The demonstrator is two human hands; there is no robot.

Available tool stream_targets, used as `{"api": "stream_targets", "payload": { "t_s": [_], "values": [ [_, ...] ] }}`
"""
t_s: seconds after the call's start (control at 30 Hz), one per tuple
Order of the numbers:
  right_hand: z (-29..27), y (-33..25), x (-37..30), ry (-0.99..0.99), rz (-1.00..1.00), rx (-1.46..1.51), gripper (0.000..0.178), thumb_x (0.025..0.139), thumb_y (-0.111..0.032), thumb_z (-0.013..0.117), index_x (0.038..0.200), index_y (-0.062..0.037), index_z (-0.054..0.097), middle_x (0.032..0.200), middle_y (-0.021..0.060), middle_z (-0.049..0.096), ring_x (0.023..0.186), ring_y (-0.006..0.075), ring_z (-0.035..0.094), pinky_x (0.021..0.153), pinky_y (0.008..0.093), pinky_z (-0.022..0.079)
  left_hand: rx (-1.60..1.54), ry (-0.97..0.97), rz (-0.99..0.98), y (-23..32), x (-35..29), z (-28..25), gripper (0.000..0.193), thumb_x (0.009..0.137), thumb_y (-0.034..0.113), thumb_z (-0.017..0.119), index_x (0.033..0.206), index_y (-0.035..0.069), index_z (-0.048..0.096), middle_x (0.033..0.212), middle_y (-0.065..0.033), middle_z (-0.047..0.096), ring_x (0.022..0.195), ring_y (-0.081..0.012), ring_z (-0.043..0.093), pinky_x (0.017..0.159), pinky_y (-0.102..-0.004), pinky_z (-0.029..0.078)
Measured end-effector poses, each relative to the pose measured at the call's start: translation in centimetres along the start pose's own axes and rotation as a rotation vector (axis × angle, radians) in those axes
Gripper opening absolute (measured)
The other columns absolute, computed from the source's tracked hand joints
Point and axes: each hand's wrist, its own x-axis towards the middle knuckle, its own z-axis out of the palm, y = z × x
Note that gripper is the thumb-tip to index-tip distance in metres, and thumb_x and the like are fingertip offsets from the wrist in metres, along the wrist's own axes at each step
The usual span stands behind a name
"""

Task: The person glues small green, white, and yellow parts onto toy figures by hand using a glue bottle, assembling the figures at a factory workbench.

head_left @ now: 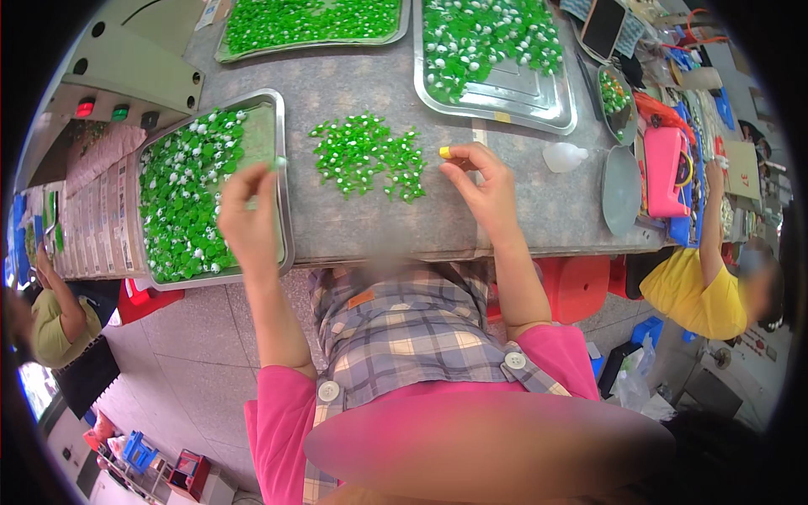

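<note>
Over the right rim of the left metal tray [283, 227] is my left hand [248, 210], its thumb and fingertips pinched together. A tiny pale spot shows at the fingertips; I cannot tell whether it is a held piece or a finger covering. That tray holds many small green pieces with white, dark-spotted balls [189, 181]. My right hand [486, 187] hovers above the table, thumb and index finger apart with nothing visible between them; a yellow wrap covers one fingertip. Between my hands lies a loose pile of small green pieces with white tips [366, 156].
Two more metal trays of green and white pieces stand at the back, one left [311, 38] and one right [497, 109]. On the right are a white translucent piece [564, 157], a grey dish [620, 189] and a pink container [667, 172]. A control box [139, 67] stands left. Other people sit on both sides.
</note>
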Motion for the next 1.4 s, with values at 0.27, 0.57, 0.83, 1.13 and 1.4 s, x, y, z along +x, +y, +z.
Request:
{"api": "stream_targets", "payload": {
  "t_s": [0.27,0.57,0.83,1.13,1.4],
  "values": [
    [3.2,-0.4,-0.9,-0.249,-0.654,-0.57,0.017,0.062,-0.011,0.062,0.079,-0.0097,0.058,0.095,0.0045,0.053,0.092,0.0228,0.048,0.076,0.0339,0.038,-0.137,-0.134,-0.053,0.0,-1.1,-0.3,0.015,0.072,0.004,0.057,0.087,0.002,0.057,0.075,-0.0051,0.055,0.065,-0.0111,0.049,0.058,-0.0211,0.04],
    [-0.5,1.2,-0.2,-0.157,-0.633,-0.654,0.014,0.063,-0.01,0.06,0.077,-0.0098,0.057,0.095,0.0043,0.053,0.091,0.0226,0.048,0.075,0.033,0.039,-0.062,-0.679,0.288,3.1,-4.0,5.6,0.011,0.07,0.011,0.057,0.079,0.005,0.057,0.076,-0.0084,0.055,0.071,-0.0239,0.053,0.062,-0.0311,0.043],
    [0.0,0.7,3.5,-0.069,-0.373,-0.509,0.01,0.068,-0.011,0.058,0.077,-0.0068,0.057,0.077,0.0061,0.054,0.073,0.0225,0.052,0.063,0.0312,0.041,-0.116,-0.569,0.429,3.5,-3.2,8.5,0.012,0.07,0.011,0.057,0.079,0.005,0.057,0.079,-0.0067,0.056,0.074,-0.0232,0.053,0.065,-0.031,0.042],
    [1.1,0.9,4.8,-0.05,-0.459,-0.651,0.009,0.067,-0.013,0.059,0.072,-0.0053,0.056,0.065,0.0057,0.05,0.064,0.021,0.05,0.058,0.0303,0.04,-0.203,-0.814,0.335,3.5,-4.3,7.3,0.011,0.07,0.012,0.057,0.078,0.004,0.058,0.08,-0.0071,0.058,0.075,-0.0217,0.053,0.067,-0.0298,0.042],
    [-2.4,-1.2,1.4,0.091,-0.221,-0.388,0.009,0.067,-0.009,0.06,0.072,-0.004,0.056,0.063,0.0044,0.05,0.056,0.0168,0.048,0.051,0.027,0.038,-0.202,-0.742,0.589,5.1,-3.9,9.9,0.014,0.071,0.015,0.055,0.079,0.003,0.057,0.084,-0.0081,0.057,0.081,-0.0239,0.051,0.072,-0.0327,0.041]
  ]
}}
